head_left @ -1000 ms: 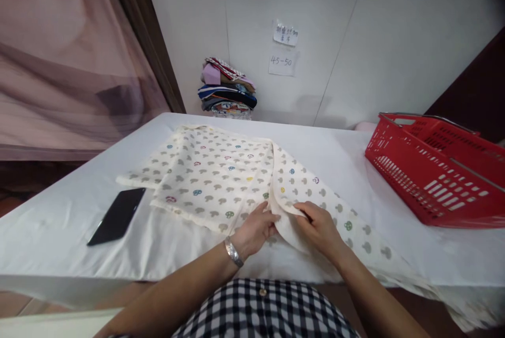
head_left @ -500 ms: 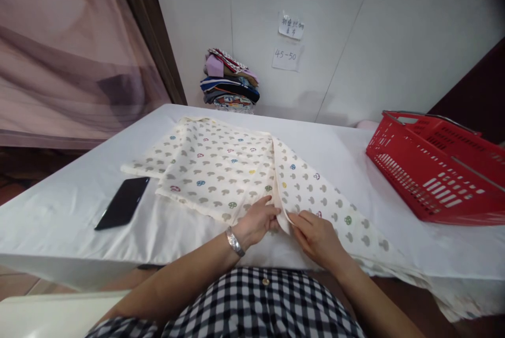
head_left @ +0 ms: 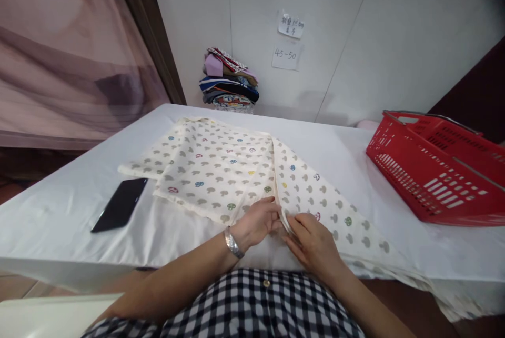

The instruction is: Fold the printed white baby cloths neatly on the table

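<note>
A cream garment printed with small grey and coloured mushroom shapes lies spread on the white table. Its right part trails off the near right edge. My left hand, with a silver bracelet on the wrist, pinches the garment's near hem at the middle. My right hand is right beside it, its fingers closed on the same folded edge. Both hands sit close to the table's front edge.
A black phone lies flat at the left of the garment. A red plastic basket stands at the right. A stack of folded clothes rests against the back wall under two paper notes. A curtain hangs at the left.
The right hand has drawn the flap of cloth in towards the left hand, so both now pinch the hem close together. The raised fold has flattened.
</note>
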`<state>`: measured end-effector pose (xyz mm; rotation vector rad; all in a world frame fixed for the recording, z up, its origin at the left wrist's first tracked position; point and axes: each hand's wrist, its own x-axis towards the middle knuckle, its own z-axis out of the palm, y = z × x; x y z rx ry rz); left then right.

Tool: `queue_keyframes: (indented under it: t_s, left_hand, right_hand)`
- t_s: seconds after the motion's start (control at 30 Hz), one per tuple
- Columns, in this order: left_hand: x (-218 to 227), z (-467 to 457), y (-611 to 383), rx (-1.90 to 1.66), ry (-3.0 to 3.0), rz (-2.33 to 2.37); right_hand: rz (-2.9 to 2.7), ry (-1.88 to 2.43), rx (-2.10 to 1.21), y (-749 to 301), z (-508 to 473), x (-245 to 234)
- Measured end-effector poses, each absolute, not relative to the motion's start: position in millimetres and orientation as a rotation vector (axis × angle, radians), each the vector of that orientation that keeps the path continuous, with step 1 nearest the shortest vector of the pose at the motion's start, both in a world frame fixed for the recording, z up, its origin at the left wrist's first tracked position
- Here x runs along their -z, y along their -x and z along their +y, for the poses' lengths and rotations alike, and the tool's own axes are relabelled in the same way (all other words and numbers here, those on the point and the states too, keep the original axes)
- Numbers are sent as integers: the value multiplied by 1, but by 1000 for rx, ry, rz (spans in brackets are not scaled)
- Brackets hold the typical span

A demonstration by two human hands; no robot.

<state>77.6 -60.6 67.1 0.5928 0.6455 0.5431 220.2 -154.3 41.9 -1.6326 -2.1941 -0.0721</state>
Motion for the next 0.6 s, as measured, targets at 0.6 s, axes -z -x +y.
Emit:
queue_keyframes:
  t_s: [0.6]
  left_hand:
    - [-57,-46,-80,-609,-1192,751]
  right_hand:
    - [-1961,1532,-173,-241,-153,-51]
